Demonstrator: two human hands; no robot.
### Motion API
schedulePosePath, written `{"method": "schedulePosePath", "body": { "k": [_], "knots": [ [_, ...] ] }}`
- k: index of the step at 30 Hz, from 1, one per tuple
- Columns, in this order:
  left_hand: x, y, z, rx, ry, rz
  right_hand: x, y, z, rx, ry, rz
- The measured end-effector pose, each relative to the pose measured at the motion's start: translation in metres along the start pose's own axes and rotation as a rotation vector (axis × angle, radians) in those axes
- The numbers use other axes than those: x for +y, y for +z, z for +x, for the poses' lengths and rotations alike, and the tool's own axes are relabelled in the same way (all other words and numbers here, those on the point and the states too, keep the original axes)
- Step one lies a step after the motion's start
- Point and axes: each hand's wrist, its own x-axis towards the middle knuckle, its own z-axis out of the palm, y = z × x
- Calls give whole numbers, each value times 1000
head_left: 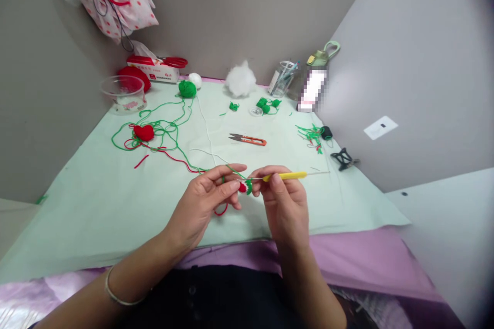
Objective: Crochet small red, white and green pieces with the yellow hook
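My left hand (210, 190) pinches a small crocheted piece (248, 186) in red, white and green between thumb and fingers. Green yarn passes over the index finger of that hand, and a red strand loops below it. Closed around the yellow handle of a crochet hook (289, 176) is my right hand (283, 195). The hook's thin metal shaft points left and meets the piece's upper edge; its tip is too small to make out. Red, green and white strands run from the left hand back across the table.
Orange-handled thread snips (249, 140) lie just beyond the hands. Left are a red yarn bundle (144, 132), tangled green yarn, a green ball (187, 89) and a plastic tub (122, 93). White stuffing (241, 80), a pen cup (283, 78) and a phone (312, 89) stand behind. Yarn scraps (311, 133) lie right.
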Motion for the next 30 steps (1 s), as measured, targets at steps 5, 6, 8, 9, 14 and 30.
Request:
{"method": "schedulePosePath", "body": {
  "k": [5,6,8,9,14,30],
  "knots": [
    [3,-1,-1,29,16,10,-4,-1,1,-46,-42,-22],
    [3,-1,-1,28,21,19,-5,-2,0,-58,-59,-37],
    [2,-3,-2,27,37,45,-7,-3,-4,-70,-109,-107],
    [2,-4,-2,30,49,62,-8,-4,-6,-76,-142,-173],
    [-3,-7,-1,53,118,171,-10,-4,-16,-135,-422,-524],
    [-1,-5,2,-68,-194,-204,7,-3,-18,-70,-667,-761]
  ]
}}
